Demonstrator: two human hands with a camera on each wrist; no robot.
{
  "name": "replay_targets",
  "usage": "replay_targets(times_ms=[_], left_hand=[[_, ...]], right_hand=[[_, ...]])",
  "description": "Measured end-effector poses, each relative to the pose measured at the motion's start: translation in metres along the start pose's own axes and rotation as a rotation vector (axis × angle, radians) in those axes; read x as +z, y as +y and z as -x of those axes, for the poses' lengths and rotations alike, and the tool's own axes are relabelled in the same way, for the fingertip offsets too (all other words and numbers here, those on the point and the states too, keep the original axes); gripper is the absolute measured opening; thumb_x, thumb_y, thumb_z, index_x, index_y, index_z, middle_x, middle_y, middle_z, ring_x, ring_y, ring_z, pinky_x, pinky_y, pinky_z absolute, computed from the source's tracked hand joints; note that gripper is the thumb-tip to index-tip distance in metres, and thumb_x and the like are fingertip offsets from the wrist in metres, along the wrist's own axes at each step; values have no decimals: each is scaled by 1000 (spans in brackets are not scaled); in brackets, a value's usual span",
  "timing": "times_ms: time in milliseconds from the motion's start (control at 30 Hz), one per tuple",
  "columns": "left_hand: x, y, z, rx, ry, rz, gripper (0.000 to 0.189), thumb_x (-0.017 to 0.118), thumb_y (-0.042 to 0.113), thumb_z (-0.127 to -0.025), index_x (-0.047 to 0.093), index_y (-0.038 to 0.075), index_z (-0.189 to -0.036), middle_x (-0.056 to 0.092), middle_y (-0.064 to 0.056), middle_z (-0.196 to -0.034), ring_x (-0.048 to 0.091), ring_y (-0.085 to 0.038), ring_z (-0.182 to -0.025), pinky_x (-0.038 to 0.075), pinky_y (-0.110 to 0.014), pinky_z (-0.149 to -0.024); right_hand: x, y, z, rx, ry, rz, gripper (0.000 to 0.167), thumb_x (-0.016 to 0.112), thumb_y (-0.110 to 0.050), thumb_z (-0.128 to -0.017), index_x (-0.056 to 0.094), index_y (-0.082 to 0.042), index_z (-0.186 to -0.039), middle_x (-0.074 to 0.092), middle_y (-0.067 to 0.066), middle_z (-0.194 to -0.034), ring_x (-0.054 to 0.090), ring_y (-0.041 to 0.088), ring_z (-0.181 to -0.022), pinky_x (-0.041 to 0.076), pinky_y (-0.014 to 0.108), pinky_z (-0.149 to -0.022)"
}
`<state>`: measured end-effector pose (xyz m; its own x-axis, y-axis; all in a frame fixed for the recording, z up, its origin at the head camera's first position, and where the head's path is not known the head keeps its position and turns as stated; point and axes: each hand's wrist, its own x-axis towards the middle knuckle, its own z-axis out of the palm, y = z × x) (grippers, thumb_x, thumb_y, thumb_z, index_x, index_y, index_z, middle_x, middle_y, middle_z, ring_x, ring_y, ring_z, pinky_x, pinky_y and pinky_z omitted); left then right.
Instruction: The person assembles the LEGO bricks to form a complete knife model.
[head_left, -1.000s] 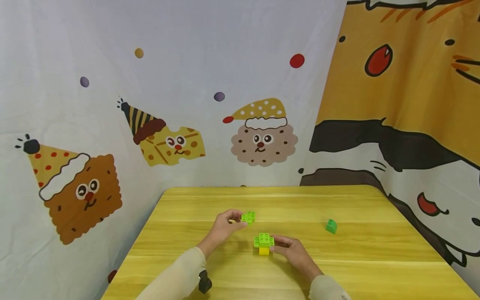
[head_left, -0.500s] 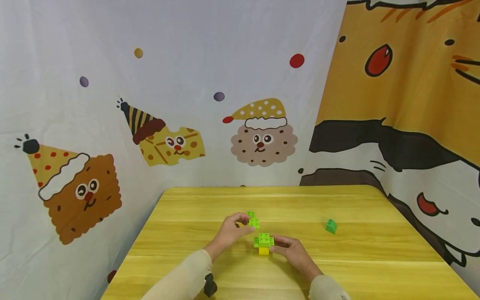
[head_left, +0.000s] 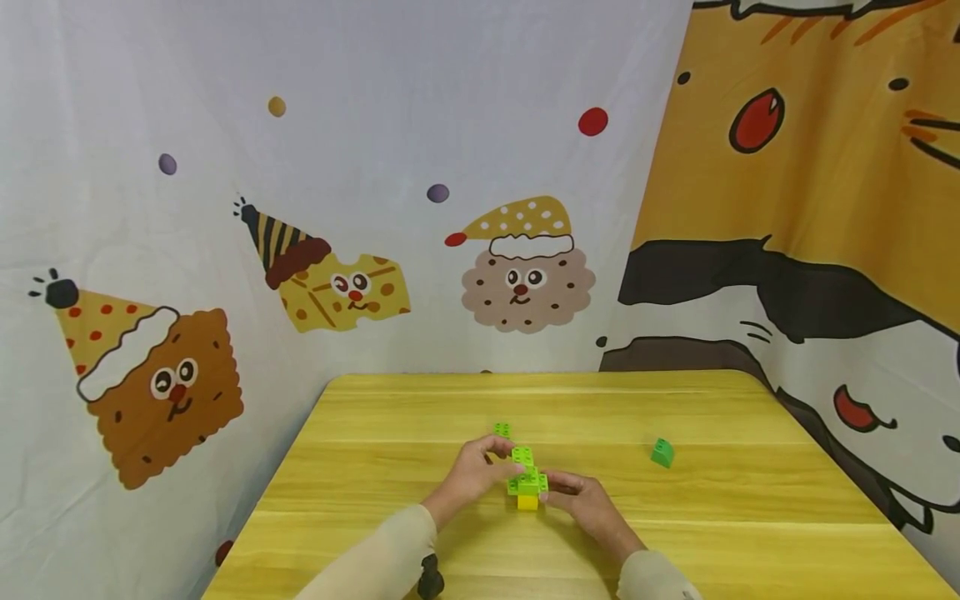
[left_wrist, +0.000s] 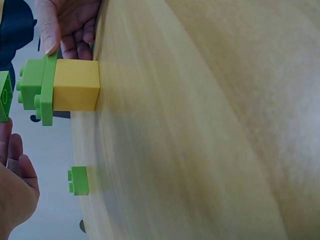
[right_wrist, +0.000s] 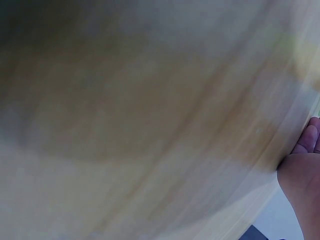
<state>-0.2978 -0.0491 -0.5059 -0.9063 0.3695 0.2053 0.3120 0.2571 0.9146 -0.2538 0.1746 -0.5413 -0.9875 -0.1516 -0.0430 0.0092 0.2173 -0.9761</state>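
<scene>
Head view, left to right: a white fabric backdrop (head_left: 360, 125), printed with cartoon biscuits and cheese in soft hats, stands behind a tabletop (head_left: 360, 433) of glossy yellow wood grain with rounded far corners. A cream left sleeve (head_left: 375, 554) carries a small black device (head_left: 430, 577) at the cuff. The left hand (head_left: 476, 471) extends from it; its grip is closed to the width of a bright green brick (head_left: 522, 455), pinched between thumb and fingers. This brick is rectangular, with round studs on top and a hollow underside; the left wrist view shows it above the assembly and apart from it. Behind, a loose studded green brick (head_left: 502, 429) rests on the tabletop.

The assembly stands upright near the middle. From the bottom: a smooth-sided yellow block (head_left: 528, 502), a thin green plate (head_left: 543, 482) overhanging both sides of it, and a studded upper green brick (left_wrist: 32, 77). The right hand (head_left: 592, 504) has its grip closed on the right end of the plate, thumb at the near side. A cream right sleeve (head_left: 654, 575) follows. Well apart at right lies a darker green brick (head_left: 662, 452) with one curved, sloping face and studs on top.
</scene>
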Motion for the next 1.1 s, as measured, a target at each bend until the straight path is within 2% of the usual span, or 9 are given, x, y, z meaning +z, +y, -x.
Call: replay_targets(times_ms=[433,633,833,1100], left_hand=[[7,-4,3,-10,-27,21,27,77,24,-89,69,12,-112,64,2,-106,55,-30,-105,39,-35,-82],[11,-5,3,-13,-25,5,25,75,16,-90,68,6,-111,64,-4,-106,53,-40,-107,38,-35,-81],[10,0,4,-14,-45,-7,27,77,24,-89,68,12,-111,63,2,-106,54,-33,-107,38,-36,-83],[8,-3,6,-2,-78,33,32,76,28,-89,67,12,-116,64,2,-109,53,-34,-110,38,-37,-84]], right_hand=[[-1,0,1,17,6,12,56,78,-32,-87,63,-3,-132,64,17,-127,59,33,-116,48,50,-96],[-1,0,1,15,5,11,56,78,-31,-87,62,-3,-132,64,17,-128,59,33,-117,48,50,-95],[-1,0,0,5,20,5,52,78,-29,-87,64,-3,-130,65,15,-125,61,31,-114,48,49,-95],[0,0,1,1,23,4,48,78,-26,-88,66,-1,-128,67,16,-122,63,29,-110,51,45,-92]])
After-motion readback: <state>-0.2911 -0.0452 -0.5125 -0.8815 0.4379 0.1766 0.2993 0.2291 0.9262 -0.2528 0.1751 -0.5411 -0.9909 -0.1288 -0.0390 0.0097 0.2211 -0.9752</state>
